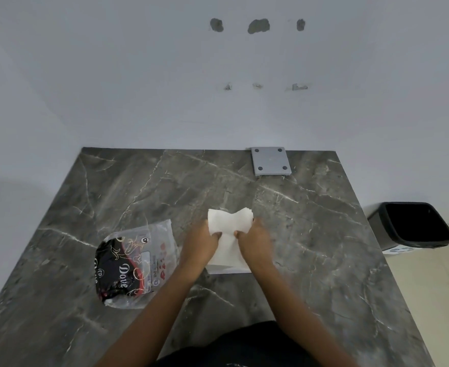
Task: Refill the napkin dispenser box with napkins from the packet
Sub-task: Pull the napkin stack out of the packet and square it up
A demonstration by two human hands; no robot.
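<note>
So both hands are on the napkins [230, 234] mid-worktop [310, 247]: left hand [200, 243] and right hand [255, 241] each have fingers [218, 235] curled tight, pinching the white stack from either side. Packet [136, 263] lies flat just left of the left hand, looks mostly emptied. Grey plate [270, 160] sits at the far edge, black bin [414, 225] off right on the floor.

Pitted white wall [165, 75], marble table [310, 221], bin [414, 223]

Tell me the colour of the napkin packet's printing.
Black and red printing on clear plastic napkin packet, white "Dove" lettering; the head view shows it.
</note>
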